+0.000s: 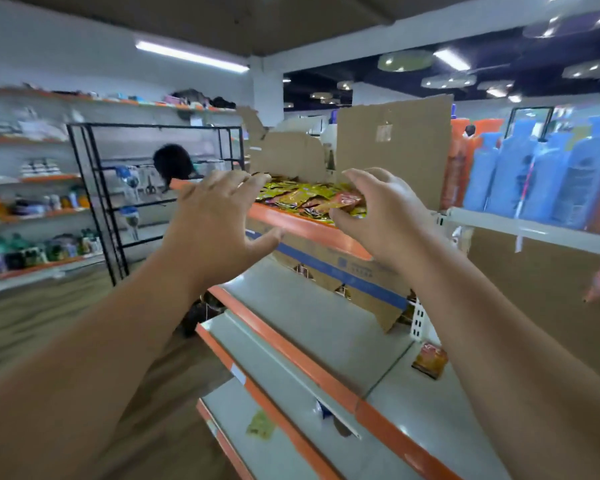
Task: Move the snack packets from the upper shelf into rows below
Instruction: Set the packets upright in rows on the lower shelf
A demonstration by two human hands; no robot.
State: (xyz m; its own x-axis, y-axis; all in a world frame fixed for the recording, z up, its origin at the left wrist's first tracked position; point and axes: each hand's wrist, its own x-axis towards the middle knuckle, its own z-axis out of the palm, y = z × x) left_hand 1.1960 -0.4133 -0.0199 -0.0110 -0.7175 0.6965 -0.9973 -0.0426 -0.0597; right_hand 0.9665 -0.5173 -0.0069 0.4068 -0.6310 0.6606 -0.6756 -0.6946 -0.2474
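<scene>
A heap of yellow and red snack packets [302,197] lies on the upper shelf [305,228], behind its orange front edge. My left hand [215,220] is raised in front of the heap's left end, fingers spread and holding nothing. My right hand [378,213] hovers at the heap's right end with its fingers bent over the packets; a grip on any packet is not visible. Below, a grey shelf [312,327] carries one red packet [429,360] at its back right. A yellow packet [261,424] lies on a lower shelf.
Torn cardboard [392,147] stands behind the heap, and a cardboard box with a blue stripe [340,275] sits under the upper shelf. Blue bottles [541,181] fill the shelf to the right. A black wire rack [118,202] and stocked wall shelves stand at left.
</scene>
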